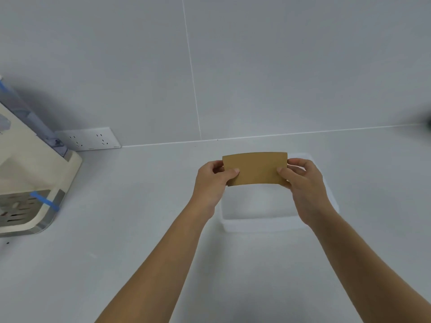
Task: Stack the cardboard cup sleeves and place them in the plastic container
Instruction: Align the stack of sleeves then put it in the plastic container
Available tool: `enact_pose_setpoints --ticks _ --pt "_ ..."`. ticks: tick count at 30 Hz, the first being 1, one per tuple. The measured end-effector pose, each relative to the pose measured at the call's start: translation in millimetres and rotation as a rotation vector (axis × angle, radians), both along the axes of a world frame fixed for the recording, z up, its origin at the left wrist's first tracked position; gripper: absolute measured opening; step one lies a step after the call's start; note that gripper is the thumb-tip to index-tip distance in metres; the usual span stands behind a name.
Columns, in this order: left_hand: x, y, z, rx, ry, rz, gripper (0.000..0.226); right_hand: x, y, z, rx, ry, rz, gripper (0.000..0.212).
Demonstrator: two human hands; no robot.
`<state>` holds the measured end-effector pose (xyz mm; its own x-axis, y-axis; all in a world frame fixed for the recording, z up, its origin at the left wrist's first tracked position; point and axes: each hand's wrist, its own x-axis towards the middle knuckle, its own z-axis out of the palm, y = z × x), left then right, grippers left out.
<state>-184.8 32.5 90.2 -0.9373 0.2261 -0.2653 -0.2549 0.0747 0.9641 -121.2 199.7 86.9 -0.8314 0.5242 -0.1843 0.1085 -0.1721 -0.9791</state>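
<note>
A flat brown cardboard cup sleeve (255, 168) is held up in front of me, its curved long edges running left to right. My left hand (213, 183) pinches its left end and my right hand (305, 185) pinches its right end. Whether it is one sleeve or a stack I cannot tell. Below and behind the sleeve sits a clear plastic container (261, 221) on the grey counter, its inside partly hidden by my hands; the part I see holds nothing.
A cream machine with a metal drip tray and blue tape (30, 183) stands at the left edge. A white double wall socket (89, 139) is behind it on the grey tiled wall. The grey counter (116, 229) spreads around the container.
</note>
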Motion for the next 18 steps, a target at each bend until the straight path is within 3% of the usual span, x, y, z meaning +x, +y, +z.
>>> enact_pose_setpoints --ticks 4,6,9,15,18 --pt "-6 23 -11 -0.065 -0.047 -0.019 0.008 -8 20 -14 -0.035 -0.094 0.002 0.040" --pt "-10 32 -19 -0.107 -0.081 -0.033 0.005 -12 29 -21 -0.038 -0.158 0.024 0.036" --pt "-18 43 -35 -0.179 -0.128 -0.063 0.006 -19 41 -29 0.002 -0.265 0.093 0.025" --pt "-31 57 -62 -0.328 -0.173 -0.071 0.010 -36 54 -41 0.085 -0.444 0.162 0.041" --pt "-38 63 -69 -0.399 -0.145 -0.042 0.019 -44 55 -42 0.132 -0.488 0.209 0.012"
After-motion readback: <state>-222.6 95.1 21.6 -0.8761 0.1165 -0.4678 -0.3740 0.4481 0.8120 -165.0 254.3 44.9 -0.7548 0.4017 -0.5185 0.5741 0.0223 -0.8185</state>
